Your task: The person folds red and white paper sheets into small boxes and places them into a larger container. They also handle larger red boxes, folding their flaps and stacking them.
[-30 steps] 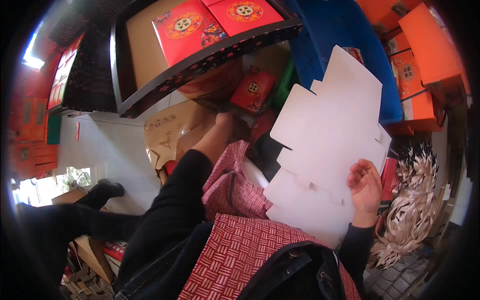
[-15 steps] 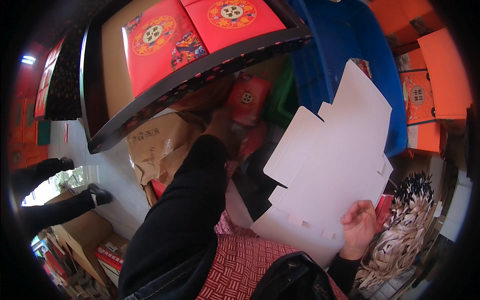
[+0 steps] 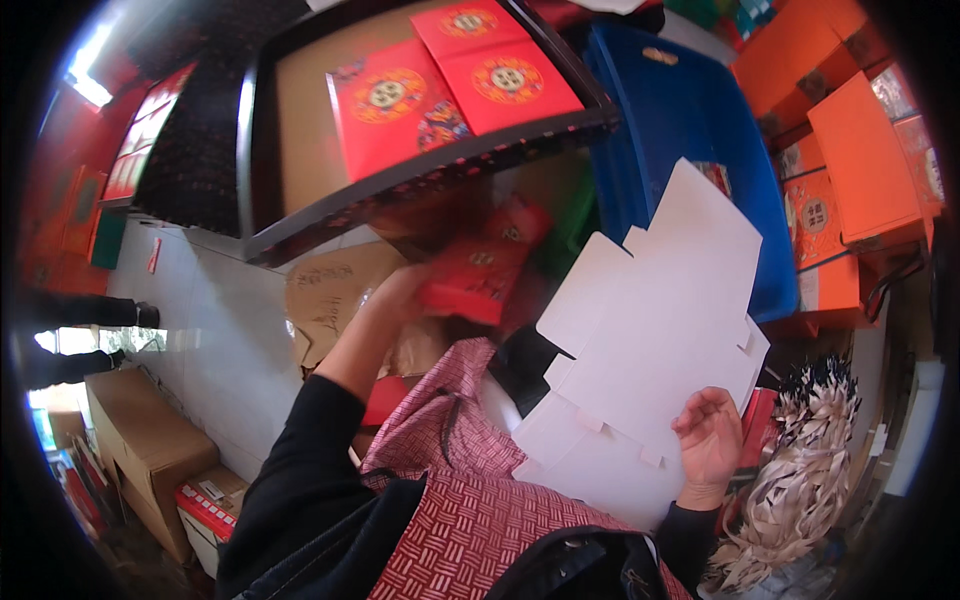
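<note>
My left hand (image 3: 402,292) is closed on a red box (image 3: 475,280) with a pale round emblem, slightly blurred, lifted above a brown paper bag (image 3: 330,300). Another red packet (image 3: 520,222) shows just behind it. My right hand (image 3: 708,435) rests over the lower right part of a white die-cut cardboard sheet (image 3: 650,320), its fingers loosely curled and apart with nothing visible in them. The flat sheet has tabs and slots and slants across my lap. A dark tray (image 3: 275,170) beyond the left hand holds red printed boxes (image 3: 390,105).
A blue plastic bin (image 3: 665,110) stands behind the sheet, beside a green crate (image 3: 575,215). Orange boxes (image 3: 865,160) are stacked at the right, above bundled beige ribbon-like strips (image 3: 800,480). Cardboard cartons (image 3: 150,430) stand at the lower left. Another person's legs (image 3: 90,312) show at the left edge.
My left hand has come back from under the tray's edge, bringing the red box out with it. The right hand stays by the white sheet. The view has shifted.
</note>
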A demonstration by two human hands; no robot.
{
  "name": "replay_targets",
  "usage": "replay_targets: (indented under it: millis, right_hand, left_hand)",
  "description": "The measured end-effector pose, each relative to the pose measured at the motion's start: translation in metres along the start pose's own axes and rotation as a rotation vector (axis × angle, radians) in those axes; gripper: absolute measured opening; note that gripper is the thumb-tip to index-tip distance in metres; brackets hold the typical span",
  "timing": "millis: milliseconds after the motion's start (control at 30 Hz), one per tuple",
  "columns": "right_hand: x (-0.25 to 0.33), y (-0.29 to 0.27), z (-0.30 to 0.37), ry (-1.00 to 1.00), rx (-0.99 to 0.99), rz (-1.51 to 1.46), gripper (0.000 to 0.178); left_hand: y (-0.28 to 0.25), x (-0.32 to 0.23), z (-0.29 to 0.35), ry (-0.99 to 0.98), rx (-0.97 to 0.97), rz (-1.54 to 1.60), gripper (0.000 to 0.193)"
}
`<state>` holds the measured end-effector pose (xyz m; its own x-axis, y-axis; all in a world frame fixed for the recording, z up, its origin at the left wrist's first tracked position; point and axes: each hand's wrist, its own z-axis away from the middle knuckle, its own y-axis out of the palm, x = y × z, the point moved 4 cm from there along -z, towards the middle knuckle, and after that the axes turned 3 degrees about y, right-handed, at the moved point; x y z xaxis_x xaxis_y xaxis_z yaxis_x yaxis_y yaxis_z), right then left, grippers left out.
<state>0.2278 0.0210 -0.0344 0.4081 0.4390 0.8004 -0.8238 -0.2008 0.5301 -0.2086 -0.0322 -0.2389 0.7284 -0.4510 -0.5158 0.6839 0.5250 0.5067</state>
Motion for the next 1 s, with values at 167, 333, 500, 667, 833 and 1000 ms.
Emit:
replay_targets:
  millis: [167,333,500,667,833,1000]
  right_hand:
    - [0.0,0.0,0.006,-0.032,0.034,-0.005,0.038]
    - [-0.001,0.007,0.007,-0.034,0.035,-0.009,0.036]
    - [0.0,0.005,0.007,-0.055,0.01,-0.039,0.032]
    - [-0.001,0.001,0.005,-0.041,0.013,-0.04,0.033]
    - [-0.002,-0.004,-0.001,-0.032,-0.021,-0.037,0.035]
    - [-0.001,-0.004,-0.006,-0.015,-0.072,-0.022,0.037]
  left_hand:
    - [-0.03,-0.048,0.164,0.237,0.228,-0.079,0.06]
    - [-0.011,-0.1,0.278,0.533,0.414,-0.173,0.077]
    - [0.044,-0.2,0.275,0.927,0.321,-0.291,0.073]
    - [0.042,-0.308,0.167,0.992,0.182,0.062,0.034]
    - [-0.002,-0.367,0.047,1.068,-0.233,0.039,0.033]
    - [-0.004,-0.354,0.011,0.989,-0.472,0.001,0.033]
